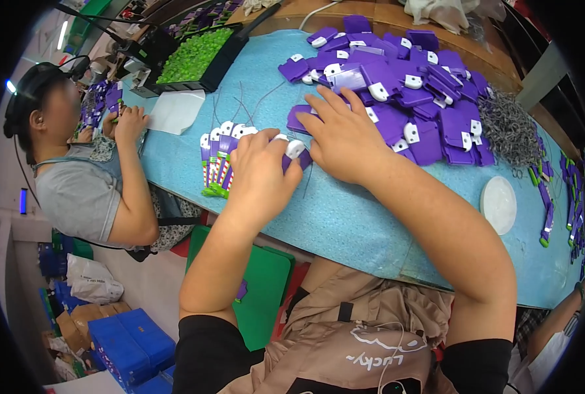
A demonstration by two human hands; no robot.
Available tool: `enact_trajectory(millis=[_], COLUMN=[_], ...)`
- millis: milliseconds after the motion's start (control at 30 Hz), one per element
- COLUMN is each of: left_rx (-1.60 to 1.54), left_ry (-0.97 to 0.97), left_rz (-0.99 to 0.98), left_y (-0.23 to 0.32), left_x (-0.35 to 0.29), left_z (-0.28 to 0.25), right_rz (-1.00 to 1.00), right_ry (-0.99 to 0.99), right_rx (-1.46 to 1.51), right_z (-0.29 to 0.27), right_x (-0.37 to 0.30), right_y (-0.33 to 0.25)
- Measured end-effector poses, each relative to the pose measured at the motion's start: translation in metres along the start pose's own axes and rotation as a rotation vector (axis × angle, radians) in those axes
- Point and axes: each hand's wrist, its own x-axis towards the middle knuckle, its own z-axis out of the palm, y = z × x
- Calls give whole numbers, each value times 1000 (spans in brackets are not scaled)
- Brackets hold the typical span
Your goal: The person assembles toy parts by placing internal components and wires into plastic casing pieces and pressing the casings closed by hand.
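Observation:
My left hand (261, 172) is closed over the light blue table, its thumb and fingers round a purple plastic piece with a white end (295, 150). To its left lies a fanned row of purple strips (221, 152) with white ends, striped middles and green tips; thin wires stick out beyond them. My right hand (346, 139) is spread palm down at the near left edge of a heap of flat purple pieces (388, 72) with white corners. Its fingertips touch one purple piece (297, 118); the hand hides part of the heap.
A black tray of small green parts (197, 58) stands at the far left, near a white paper (177, 111). On the right are a tangle of metal rings (508, 128), a white round dish (498, 205) and finished-looking purple strips (545, 210). A co-worker (82, 164) sits at the left.

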Motion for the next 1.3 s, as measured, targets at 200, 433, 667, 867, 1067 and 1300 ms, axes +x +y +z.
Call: enact_trajectory(millis=[200,433,667,867,1067,1300], left_rx=[144,-73,-2068,-1538,-1757,-2007], left_ry=[128,196,-817,-670,-687,-619], left_rz=[-20,49,-413,-162,-394,-441], left_y=[-33,-2,88,119,133,123], left_x=[-5,-2,-72,-81,-75,-84], left_z=[-22,-18,-11,28,31,28], right_rz=[10,86,140,376,591,1015], right_ry=[-193,-236,-166,-60,12,96], right_rx=[131,363,777,585,288,-671], right_z=[-46,-73,-139,-145,-152,-209], right_x=[-50,-67,-125,-184,-182,-273], right_y=[-5,11,-28,-39,-23,119])
